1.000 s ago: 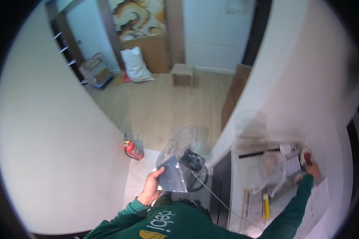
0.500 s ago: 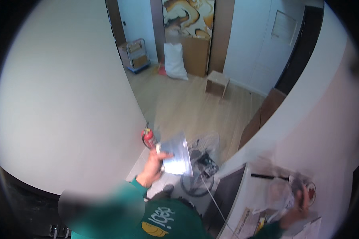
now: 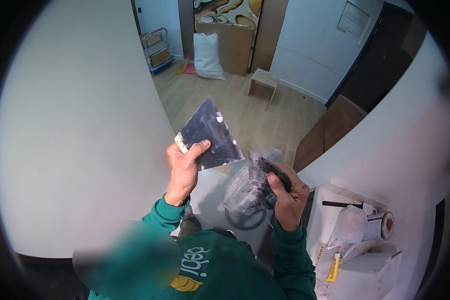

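Note:
My left hand grips a flat, dark metal putty plate by its lower left corner, thumb on its face. White smears mark the plate's edges and corners. To its right, my right hand is closed round a scraper with a wide, whitish-smeared blade and a dark part under the fingers. The blade points up and left toward the plate, and a small gap shows between the two. Both are held in front of my chest, above the floor. The fingers behind each tool are hidden.
Below my hands a floor fan stands close to my feet. On the white ledge at right are a clear plastic bag, a can and a yellow tube. Farther off are a stool, white sack and trolley.
My right hand has come from the ledge up to the middle and now shows a scraper. My left hand has lifted the plate up and turned it, its dark face now showing.

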The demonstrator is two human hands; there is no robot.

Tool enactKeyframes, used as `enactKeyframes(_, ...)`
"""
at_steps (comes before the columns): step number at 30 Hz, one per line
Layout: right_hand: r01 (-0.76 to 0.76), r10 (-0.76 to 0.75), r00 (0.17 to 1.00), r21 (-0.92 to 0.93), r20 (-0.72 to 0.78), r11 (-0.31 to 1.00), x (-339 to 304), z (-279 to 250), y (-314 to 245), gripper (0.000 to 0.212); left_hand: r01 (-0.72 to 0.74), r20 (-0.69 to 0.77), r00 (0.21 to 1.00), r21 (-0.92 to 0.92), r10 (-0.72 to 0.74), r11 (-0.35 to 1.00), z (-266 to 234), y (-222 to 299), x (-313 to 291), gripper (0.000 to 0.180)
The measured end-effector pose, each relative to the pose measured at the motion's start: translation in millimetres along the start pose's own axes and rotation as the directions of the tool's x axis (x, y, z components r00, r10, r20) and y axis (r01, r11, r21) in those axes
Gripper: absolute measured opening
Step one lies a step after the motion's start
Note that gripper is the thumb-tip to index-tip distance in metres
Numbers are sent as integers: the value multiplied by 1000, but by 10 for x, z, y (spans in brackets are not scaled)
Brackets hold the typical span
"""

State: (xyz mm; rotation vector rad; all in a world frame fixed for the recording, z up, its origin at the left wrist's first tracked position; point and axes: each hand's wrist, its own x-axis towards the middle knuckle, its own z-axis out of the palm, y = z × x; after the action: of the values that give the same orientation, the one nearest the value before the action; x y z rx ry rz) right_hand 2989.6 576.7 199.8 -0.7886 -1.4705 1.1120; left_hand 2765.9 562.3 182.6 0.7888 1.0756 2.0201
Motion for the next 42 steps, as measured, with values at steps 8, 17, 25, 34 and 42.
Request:
enactKeyframes(8, 167, -181, 983, -272, -26, 948, 965, 2333, 631, 22, -45, 28, 999, 8, 44, 999, -1646, 286, 1762, 19)
enactKeyframes(17, 330, -347, 936, -476, 56, 815, 1775, 4195, 941, 27, -108, 26, 994, 34, 107, 994, -2896, 684, 3076, 22)
enactKeyframes(25, 420, -430, 896, -528, 110, 738, 2237, 4895, 1310, 32, -204, -10, 977, 208, 211, 957, -3351, 722, 3634, 18)
enactKeyframes(34, 468, -475, 870, -533, 135, 705, 4137, 4890, 1562, 40, -181, -71, 978, 178, 196, 967, -2560, 607, 5283, 17)
enactKeyframes(42, 566, -538, 818, -454, 203, 688, 5553, 4568, 3008, 43, -232, -183, 934, 348, 308, 909, -2060, -684, 6471, 14)
